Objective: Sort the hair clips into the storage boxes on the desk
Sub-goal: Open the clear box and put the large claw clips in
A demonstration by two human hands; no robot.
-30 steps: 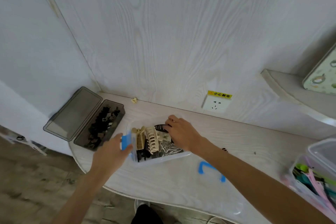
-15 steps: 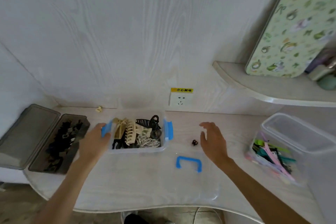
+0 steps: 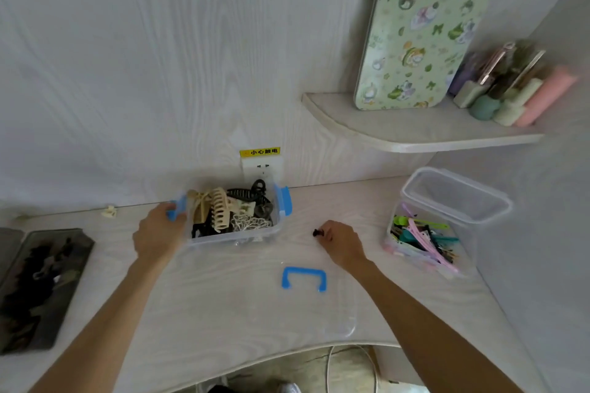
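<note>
One hand (image 3: 340,241) now pinching—black clip (image 3: 316,233)

Both bare forearms are reaching forward over the desk. The left hand (image 3: 158,234) is gripping the blue latch (image 3: 174,211) at the end of a box, fingers curled around it. The right hand (image 3: 341,241) is curling knuckles-up, fingertips pinching a small black clip (image 3: 316,233).

We see a matt, pale wood-grain surface (image 3: 223,303); on it, at twelve o'clock, a clear glossy plastic box (image 3: 236,238) with blue plastic latches, and at nine a smoky translucent plastic case (image 3: 38,284).
</note>
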